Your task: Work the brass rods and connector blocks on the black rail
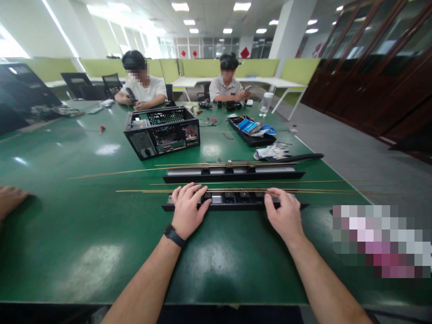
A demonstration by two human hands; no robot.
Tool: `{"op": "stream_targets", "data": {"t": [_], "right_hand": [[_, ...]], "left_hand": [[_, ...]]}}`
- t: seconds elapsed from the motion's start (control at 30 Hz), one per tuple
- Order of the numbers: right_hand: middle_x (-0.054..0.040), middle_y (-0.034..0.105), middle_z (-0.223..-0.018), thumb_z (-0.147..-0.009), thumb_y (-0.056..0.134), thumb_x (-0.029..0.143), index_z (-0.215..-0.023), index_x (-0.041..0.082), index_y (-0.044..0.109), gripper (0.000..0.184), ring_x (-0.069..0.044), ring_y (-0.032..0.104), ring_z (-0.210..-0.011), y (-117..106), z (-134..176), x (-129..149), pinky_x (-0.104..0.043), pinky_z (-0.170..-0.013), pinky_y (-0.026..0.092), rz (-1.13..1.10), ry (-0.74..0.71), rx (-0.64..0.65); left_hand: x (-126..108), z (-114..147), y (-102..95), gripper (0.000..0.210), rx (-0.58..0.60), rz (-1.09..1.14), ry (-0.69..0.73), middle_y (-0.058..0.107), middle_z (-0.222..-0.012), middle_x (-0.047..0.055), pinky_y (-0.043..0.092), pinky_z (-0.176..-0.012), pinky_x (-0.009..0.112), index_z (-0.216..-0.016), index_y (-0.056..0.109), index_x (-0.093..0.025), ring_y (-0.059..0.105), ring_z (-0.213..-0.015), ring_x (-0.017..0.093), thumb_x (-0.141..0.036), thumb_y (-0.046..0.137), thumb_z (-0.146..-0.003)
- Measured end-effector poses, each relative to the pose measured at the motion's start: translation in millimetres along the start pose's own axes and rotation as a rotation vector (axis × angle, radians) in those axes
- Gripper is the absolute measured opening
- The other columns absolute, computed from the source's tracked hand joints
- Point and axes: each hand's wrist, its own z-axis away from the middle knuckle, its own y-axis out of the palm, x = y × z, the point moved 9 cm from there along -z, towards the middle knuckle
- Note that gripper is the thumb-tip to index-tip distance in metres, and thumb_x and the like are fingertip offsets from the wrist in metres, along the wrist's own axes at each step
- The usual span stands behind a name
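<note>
My left hand point(189, 208) lies over the left part of the near black rail point(219, 207), its fingers stretched and spread across thin golden rods point(162, 191). At the rail's right part my right hand point(284, 215) has its fingers bent, thumb and forefinger close together at the same rods. The fingertips partly hide the contact there. Dark blocks and a silvery strip show inside the rail between my hands. Just beyond lies a second black rail point(236, 175) with a silvery inside, more thin rods along its top. The rods stick out past both rail ends.
An open computer case point(162, 132) stands beyond the rails. Right of it are a black tray point(261, 140) with blue items, white gloves point(273, 152) and a clear bottle point(266, 104). Two people sit across the green table point(84, 216). Another person's hand point(11, 198) rests at the left edge.
</note>
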Motion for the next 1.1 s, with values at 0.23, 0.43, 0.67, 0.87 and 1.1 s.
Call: {"op": "stream_targets", "data": {"t": [0.23,0.43,0.67,0.87,1.1], "right_hand": [[-0.0099,0.077,-0.095,-0.097,0.052,0.039,-0.102,0.020,0.071,0.027,-0.029,0.069,-0.094,-9.1,-3.2,-9.3,-0.045,-0.096,0.044,0.078,0.042,-0.062],[-0.0128,0.077,-0.094,-0.095,0.053,0.039,-0.098,0.019,0.071,0.027,-0.032,0.068,-0.092,-24.7,-7.5,-40.6,-0.047,-0.089,0.045,0.220,0.240,-0.126],[-0.0104,0.076,-0.093,-0.096,0.055,0.040,-0.101,0.020,0.069,0.025,-0.030,0.068,-0.095,-14.0,-4.2,-19.1,-0.047,-0.095,0.044,0.106,0.105,-0.067],[-0.0085,0.078,-0.100,-0.097,0.056,0.039,-0.109,0.021,0.069,0.026,-0.028,0.069,-0.100,0.5,3.0,11.1,-0.045,-0.100,0.042,0.000,-0.093,-0.010],[-0.0113,0.077,-0.094,-0.097,0.051,0.039,-0.100,0.020,0.071,0.028,-0.030,0.068,-0.093,-13.7,-5.3,-21.2,-0.045,-0.092,0.045,0.125,0.118,-0.068]], "left_hand": [[-0.9,0.4,-1.3,0.035,0.007,-0.007,0.003,0.072,-0.131,0.008,0.030,-0.116,0.054,-0.130,0.068,-0.029,0.058,-0.134,0.031,-0.040,0.067,-0.097],[-2.3,-0.7,-2.3,0.035,0.009,-0.005,0.002,0.072,-0.131,0.008,0.031,-0.115,0.055,-0.130,0.068,-0.029,0.058,-0.133,0.032,-0.039,0.068,-0.096],[-2.6,-0.5,-2.6,0.035,0.009,0.000,-0.006,0.072,-0.131,0.008,0.031,-0.115,0.056,-0.129,0.069,-0.029,0.058,-0.133,0.033,-0.039,0.068,-0.096],[-0.7,0.1,-1.5,0.036,0.010,0.007,-0.009,0.072,-0.131,0.009,0.031,-0.115,0.056,-0.130,0.069,-0.030,0.058,-0.133,0.033,-0.039,0.068,-0.095],[-0.7,0.1,-1.8,0.035,0.017,-0.004,-0.021,0.072,-0.131,0.008,0.030,-0.115,0.057,-0.130,0.069,-0.031,0.057,-0.134,0.033,-0.040,0.068,-0.096]]}}
